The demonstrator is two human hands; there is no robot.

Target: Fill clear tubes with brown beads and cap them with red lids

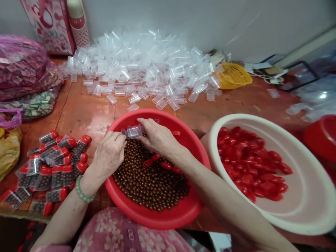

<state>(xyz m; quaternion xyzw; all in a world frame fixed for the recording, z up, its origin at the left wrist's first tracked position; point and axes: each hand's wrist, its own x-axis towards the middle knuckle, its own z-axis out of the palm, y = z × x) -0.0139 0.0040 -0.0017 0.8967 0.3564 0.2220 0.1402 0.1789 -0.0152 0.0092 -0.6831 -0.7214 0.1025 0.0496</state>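
Over the red basin, both my hands meet at a small group of clear plastic containers. My left hand, with a green bead bracelet on its wrist, is closed at their left end. My right hand grips their right end between thumb and fingers. Beneath lie many shiny brown balls, filling the lower part of the basin. Several red caps rest on the balls below my right hand. My fingers partly hide the containers, so I cannot tell how many there are.
Filled, red-capped containers are piled at left. Behind the basin spreads a heap of clear containers, beside a yellow basket. A white tub of red caps stands at right. Plastic bags sit at far left.
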